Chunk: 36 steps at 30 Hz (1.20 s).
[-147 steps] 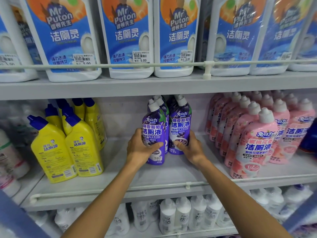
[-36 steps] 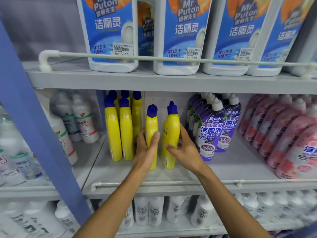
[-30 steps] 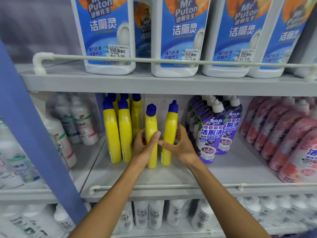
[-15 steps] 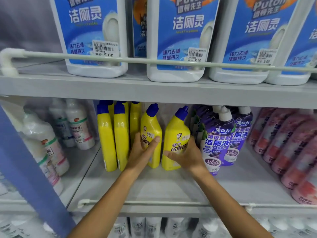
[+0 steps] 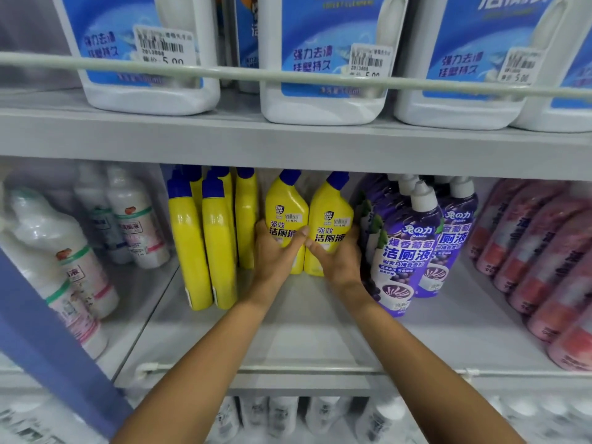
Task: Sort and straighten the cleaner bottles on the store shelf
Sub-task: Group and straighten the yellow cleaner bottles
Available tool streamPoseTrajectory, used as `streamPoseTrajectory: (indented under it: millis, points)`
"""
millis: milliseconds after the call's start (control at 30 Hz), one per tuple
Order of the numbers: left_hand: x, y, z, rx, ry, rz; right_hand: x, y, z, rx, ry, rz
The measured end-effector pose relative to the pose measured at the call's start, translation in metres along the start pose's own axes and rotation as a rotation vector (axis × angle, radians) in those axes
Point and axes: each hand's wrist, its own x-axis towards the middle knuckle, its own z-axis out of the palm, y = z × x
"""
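Left hand (image 5: 275, 254) curls around 1 yellow bottle (image 5: 286, 209) and right hand (image 5: 336, 257) grips its twin (image 5: 331, 213). Both stand labels forward on the middle shelf (image 5: 304, 331). An uneven shove could tip them into the purple bottles (image 5: 410, 251) just beside.

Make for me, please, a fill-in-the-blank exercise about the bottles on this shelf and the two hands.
1. The left hand grips the left bottle and the right hand grips the right bottle; both bottles are ____.
2. Their caps are ____.
3. The neighbour bottles, just right of the right hand, are ____.
4. The white jugs overhead carry labels that are ____.

Missing words: yellow; blue; purple; blue.
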Motion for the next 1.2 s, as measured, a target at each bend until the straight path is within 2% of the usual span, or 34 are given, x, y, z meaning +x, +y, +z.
streamPoseTrajectory:
  millis: [333, 833, 1100, 1200]
  points:
    - [0.004, -0.011, -0.01, 0.116, 0.051, 0.052, 0.01, 0.001, 0.011, -0.024, -0.038, 0.008]
    - [0.006, -0.019, -0.028, 0.126, 0.045, 0.069, 0.014, 0.008, 0.026, 0.045, -0.109, -0.014]
    - [0.0, -0.011, -0.031, 0.125, 0.012, 0.065, 0.006, -0.015, 0.0, -0.061, -0.198, -0.006]
    - [-0.007, -0.006, -0.033, 0.04, 0.002, 0.06, 0.001, -0.019, -0.007, -0.032, -0.192, -0.025]
